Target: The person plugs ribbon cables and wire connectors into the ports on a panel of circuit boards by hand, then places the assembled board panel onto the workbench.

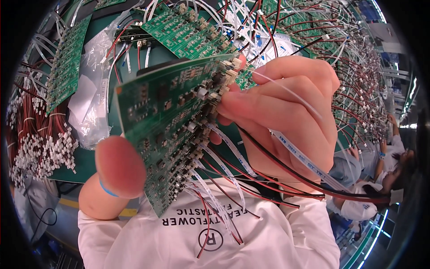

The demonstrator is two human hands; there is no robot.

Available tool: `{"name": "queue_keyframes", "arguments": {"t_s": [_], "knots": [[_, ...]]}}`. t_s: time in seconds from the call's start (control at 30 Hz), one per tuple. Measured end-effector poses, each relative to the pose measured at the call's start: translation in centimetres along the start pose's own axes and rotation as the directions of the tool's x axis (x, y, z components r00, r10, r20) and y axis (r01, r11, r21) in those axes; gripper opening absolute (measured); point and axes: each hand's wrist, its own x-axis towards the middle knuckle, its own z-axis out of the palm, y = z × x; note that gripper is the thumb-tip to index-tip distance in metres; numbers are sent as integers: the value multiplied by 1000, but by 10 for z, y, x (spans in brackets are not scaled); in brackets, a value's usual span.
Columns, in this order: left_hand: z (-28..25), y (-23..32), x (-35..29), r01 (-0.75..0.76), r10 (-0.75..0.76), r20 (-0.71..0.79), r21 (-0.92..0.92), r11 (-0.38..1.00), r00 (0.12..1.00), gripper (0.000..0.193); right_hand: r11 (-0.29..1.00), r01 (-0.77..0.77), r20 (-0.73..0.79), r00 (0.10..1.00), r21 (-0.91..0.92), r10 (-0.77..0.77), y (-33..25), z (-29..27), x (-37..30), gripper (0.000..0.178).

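A green circuit board (168, 105) is raised and tilted in front of my chest. My left hand (121, 167) grips its lower left edge; the thumb shows, and the other fingers are hidden behind the board. White connectors and small components line the right side, where red-and-black wires (268, 181) and flat white cables (230, 145) hang down. My right hand (291, 103) is closed, thumb and fingers pinched at the connector edge. A white flat ribbon cable (304, 159) trails from that hand; its end at the fingertips is hidden.
Behind lie more green boards (186, 33) with wires attached, and another board (69, 62) stands at the left. A clear plastic bag (96, 89) rests on the green table (67, 168). Bundled brown wires with white plugs (42, 139) hang at the left edge. People work at the far right.
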Motion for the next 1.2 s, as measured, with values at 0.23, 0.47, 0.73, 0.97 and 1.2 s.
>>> {"name": "queue_keyframes", "arguments": {"t_s": [0.23,0.47,0.73,0.97,1.2], "knots": [[0,-3,5,18,-18,-41,3,1000,999,88,999,-37,-20,999,26,38,-2,1,0,27],[4,-17,21,42,-42,-80,-1,999,996,89,999,-29,16,999,14,28,-2,-1,1,28],[6,-15,15,64,-64,-118,-2,998,991,90,997,-73,109,991,-4,73,-3,-6,6,27],[10,-18,30,77,-77,-138,2,997,987,91,998,-55,101,993,14,54,1,-5,5,26],[9,-12,34,78,-74,-163,19,997,984,92,989,-126,177,978,82,110,8,-1,8,24]]}}
